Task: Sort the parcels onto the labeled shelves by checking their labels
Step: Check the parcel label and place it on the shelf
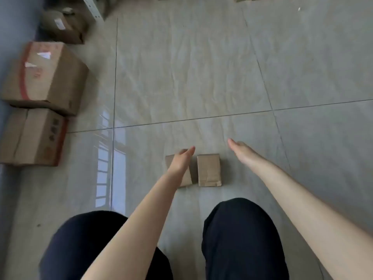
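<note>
Both arms out in front, reaching down toward the floor (201, 67). Left hand (180, 161) stretched w/ fingers straight and together, palm turned inward, hovering over the left parcel (186, 177); whether it's touching the cardboard, can't tell from this angle. Grip is open, nothing held. Right hand (241, 150) also extended, fingers flat and pointing away, open grip, empty, sitting above bare tile just to the right of the right parcel (209, 170) and clear of it.

The 2 parcels: small plain brown cardboard, lying flat on the floor side by side w/ a narrow gap between them, just ahead of the knees. Right one shows its full top face, a faint crease down the lower middle and a flap edge along the near end. Left one is mostly hidden under the left wrist & hand, only the top left corner and lower right part showing. No label readable on either.

Dark trousers (242, 239) fill the bottom of view, 2 legs apart, parcels between and beyond them.

Over at the left wall: 2 bigger cartons w/ red tape, the upper carton (46, 77) and the lower carton (32, 138) touching, plus a 3rd box (62, 27) w/ a white label farther back. Metal shelf leg (92, 9) at top left. Floor is glossy grey tile, window reflection at left.
</note>
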